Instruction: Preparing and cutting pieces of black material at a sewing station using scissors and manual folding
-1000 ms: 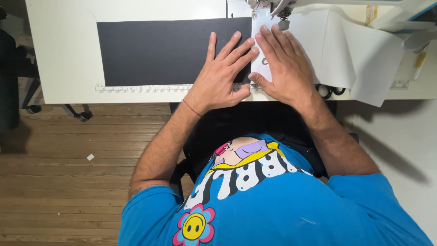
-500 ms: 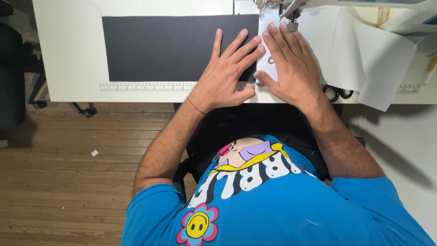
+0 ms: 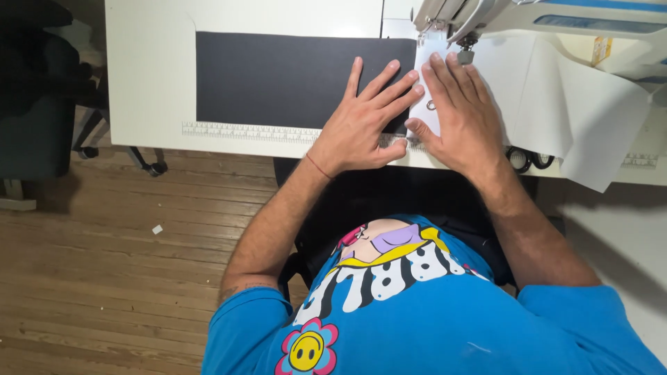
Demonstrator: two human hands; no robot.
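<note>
A dark grey fabric panel lies flat on the white sewing table. My left hand presses flat on its right end, fingers spread and pointing toward the machine. My right hand lies flat on a white fabric sheet just beside it, fingertips close to the presser foot of the white sewing machine. A small metal ring shows on the white sheet between my hands. Neither hand grips anything.
A ruler strip runs along the table's front edge. Black scissor handles peek out under the white sheet, which hangs over the edge at right. A dark chair stands at left on the wooden floor.
The view has shifted slightly, so the table and hands sit further right in the frame. Both hands stay flat on the fabric in much the same pose.
</note>
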